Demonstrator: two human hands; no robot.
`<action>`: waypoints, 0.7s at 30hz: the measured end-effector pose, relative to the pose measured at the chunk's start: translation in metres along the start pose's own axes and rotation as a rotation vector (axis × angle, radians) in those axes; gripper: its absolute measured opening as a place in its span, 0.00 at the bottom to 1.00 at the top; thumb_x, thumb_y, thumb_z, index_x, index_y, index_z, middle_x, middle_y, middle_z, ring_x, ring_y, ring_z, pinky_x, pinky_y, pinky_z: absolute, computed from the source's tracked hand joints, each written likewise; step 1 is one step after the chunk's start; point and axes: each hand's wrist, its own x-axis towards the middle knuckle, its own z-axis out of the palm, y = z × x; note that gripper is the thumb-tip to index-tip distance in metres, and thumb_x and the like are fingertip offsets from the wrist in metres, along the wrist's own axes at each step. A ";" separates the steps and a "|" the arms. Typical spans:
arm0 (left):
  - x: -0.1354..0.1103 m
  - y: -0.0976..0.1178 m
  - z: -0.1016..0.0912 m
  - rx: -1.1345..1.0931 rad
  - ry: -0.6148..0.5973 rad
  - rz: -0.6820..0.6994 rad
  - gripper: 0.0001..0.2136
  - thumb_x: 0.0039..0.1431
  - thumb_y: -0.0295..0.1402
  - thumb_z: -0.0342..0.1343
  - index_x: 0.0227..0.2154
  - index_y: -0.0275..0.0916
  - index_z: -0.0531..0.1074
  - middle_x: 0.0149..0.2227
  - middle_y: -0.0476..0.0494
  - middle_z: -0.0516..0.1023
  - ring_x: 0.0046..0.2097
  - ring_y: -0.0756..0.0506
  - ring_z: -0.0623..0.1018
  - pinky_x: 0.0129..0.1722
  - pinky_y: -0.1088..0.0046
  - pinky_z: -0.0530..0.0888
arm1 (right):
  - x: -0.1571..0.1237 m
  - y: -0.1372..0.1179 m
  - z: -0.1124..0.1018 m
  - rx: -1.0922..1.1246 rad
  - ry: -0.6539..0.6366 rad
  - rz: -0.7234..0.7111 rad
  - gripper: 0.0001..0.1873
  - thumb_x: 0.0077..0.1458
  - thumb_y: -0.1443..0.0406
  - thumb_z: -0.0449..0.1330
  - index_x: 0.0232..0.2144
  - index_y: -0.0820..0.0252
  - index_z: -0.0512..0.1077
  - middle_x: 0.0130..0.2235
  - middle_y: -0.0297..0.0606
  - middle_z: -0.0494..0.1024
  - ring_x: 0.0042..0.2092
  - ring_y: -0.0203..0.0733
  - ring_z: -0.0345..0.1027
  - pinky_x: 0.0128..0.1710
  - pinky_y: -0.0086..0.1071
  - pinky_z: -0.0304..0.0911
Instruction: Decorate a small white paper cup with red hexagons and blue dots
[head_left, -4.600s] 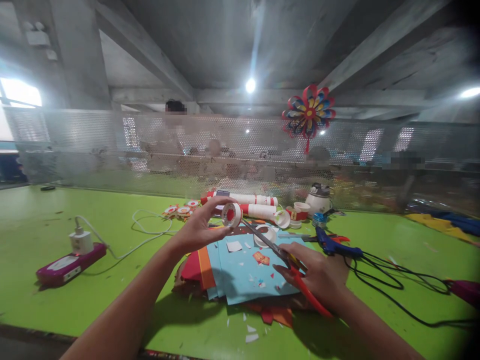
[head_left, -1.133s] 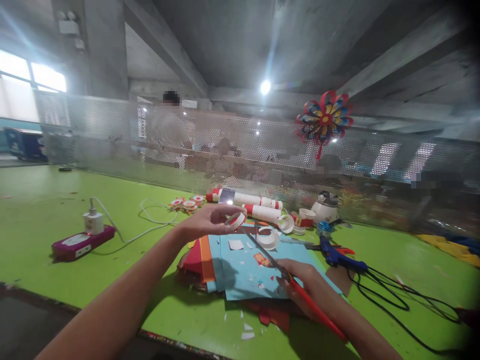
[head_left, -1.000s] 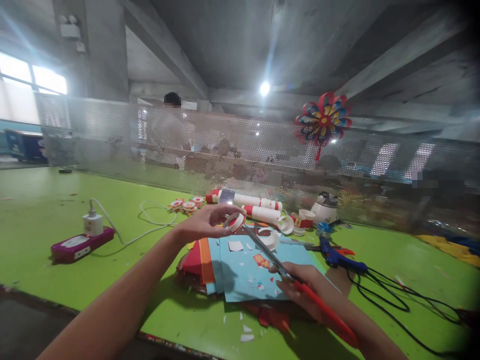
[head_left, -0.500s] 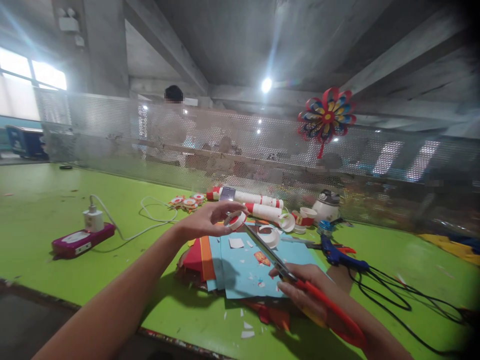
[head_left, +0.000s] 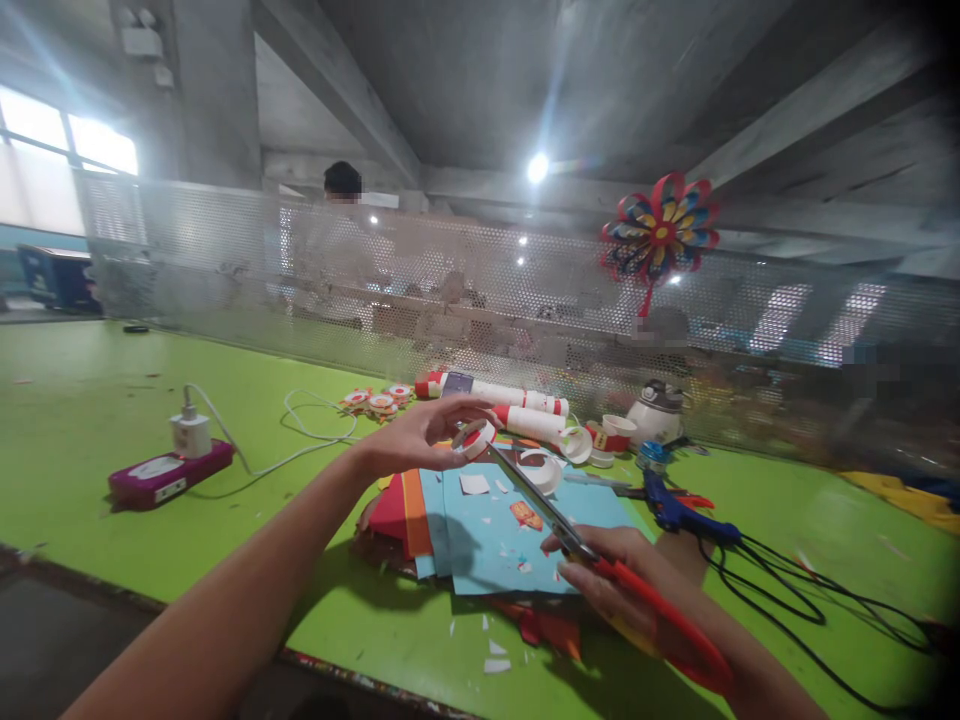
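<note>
Between the thumb and fingers of my left hand [head_left: 420, 432] is a cut paper cup base [head_left: 474, 438], a short white ring with red inside. My right hand [head_left: 611, 570] grips red-handled scissors [head_left: 540, 505], whose blades point up and left with the tip at the ring's right edge. Below both hands lie light blue paper sheets [head_left: 487, 545] strewn with white and red scraps. A curved white paper piece [head_left: 541, 472] rests at their far edge, just beyond the blades.
A blue glue gun [head_left: 682, 510] with a black cord lies right. Stacked white cups [head_left: 532, 422] and a lidded jug [head_left: 654, 412] stand behind. On the left is a purple power strip [head_left: 172, 475]. A perforated screen [head_left: 495, 290] borders the green table [head_left: 255, 540]; a person stands beyond.
The view has shifted very slightly. Both hands, the cup base and the scissors keep nearly the same position relative to each other.
</note>
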 end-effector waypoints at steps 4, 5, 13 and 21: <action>0.000 0.002 0.000 0.070 0.007 0.001 0.29 0.53 0.30 0.62 0.58 0.38 0.63 0.57 0.30 0.71 0.58 0.38 0.73 0.58 0.55 0.69 | -0.001 0.003 0.002 -0.011 0.019 0.002 0.19 0.62 0.53 0.53 0.39 0.58 0.78 0.33 0.39 0.80 0.34 0.41 0.72 0.33 0.28 0.68; 0.000 0.005 0.000 0.096 0.010 0.004 0.29 0.53 0.29 0.62 0.59 0.37 0.63 0.56 0.30 0.72 0.57 0.38 0.73 0.58 0.55 0.70 | 0.000 0.006 0.003 -0.022 0.030 0.000 0.19 0.62 0.53 0.53 0.39 0.58 0.79 0.32 0.38 0.79 0.33 0.40 0.71 0.32 0.28 0.67; -0.006 0.053 0.006 0.299 -0.012 0.075 0.31 0.52 0.28 0.63 0.60 0.40 0.63 0.55 0.36 0.75 0.55 0.40 0.75 0.55 0.59 0.72 | 0.002 0.038 0.010 -0.118 0.020 -0.077 0.21 0.57 0.51 0.57 0.41 0.58 0.81 0.24 0.35 0.74 0.26 0.37 0.65 0.25 0.26 0.62; -0.012 0.073 0.010 0.450 -0.058 0.227 0.32 0.57 0.31 0.61 0.63 0.35 0.57 0.55 0.34 0.76 0.54 0.40 0.77 0.55 0.61 0.72 | -0.003 0.032 0.014 -0.077 0.102 -0.067 0.21 0.53 0.49 0.62 0.38 0.57 0.82 0.21 0.35 0.71 0.23 0.36 0.62 0.25 0.27 0.63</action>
